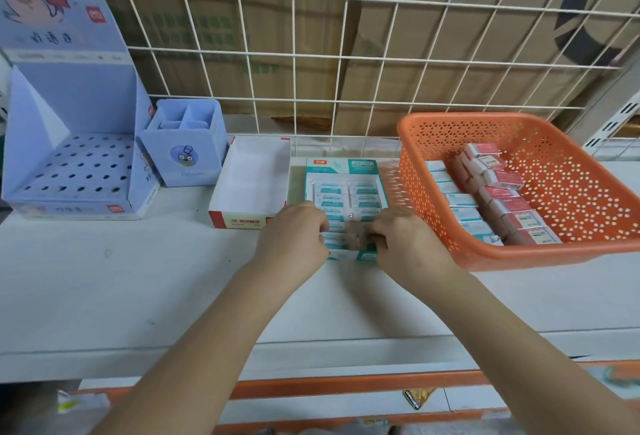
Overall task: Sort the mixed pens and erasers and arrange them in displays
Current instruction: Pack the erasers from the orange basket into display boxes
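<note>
Far left, back edge of the white shelf [138,279]: a lavender cardboard pen stand [69,88] is standing upright, a stepped box with a flat deck punched with rows of round holes.

Just beside it on the right, a small square lavender holder [187,154] is sitting, its top split by card dividers into compartments.

Next right, an open white card tray [252,185] with a red-trimmed front wall is lying flat, shallow and rectangular.

Touching its right wall, a teal-and-white display box [341,165] is carrying rows of flat, paper-sleeved teal erasers [363,192].

The left hand [294,234] is reaching onto the near left corner of this box, fingers curled downward.

The right hand [405,240] is reaching onto the near right corner, fingers likewise curled. The fingertips of both are blurring together over the nearest row; cannot tell whether they are clamping on an eraser or only pressing.

Right end of the shelf: an orange plastic basket [467,119], perforated all over with rounded corners, is holding a column of teal-sleeved erasers [457,206] and, beside it, a column of red-sleeved erasers [502,209].

Behind everything, a white wire grid [311,54] is standing in front of brown corrugated cartons [398,36].
</note>
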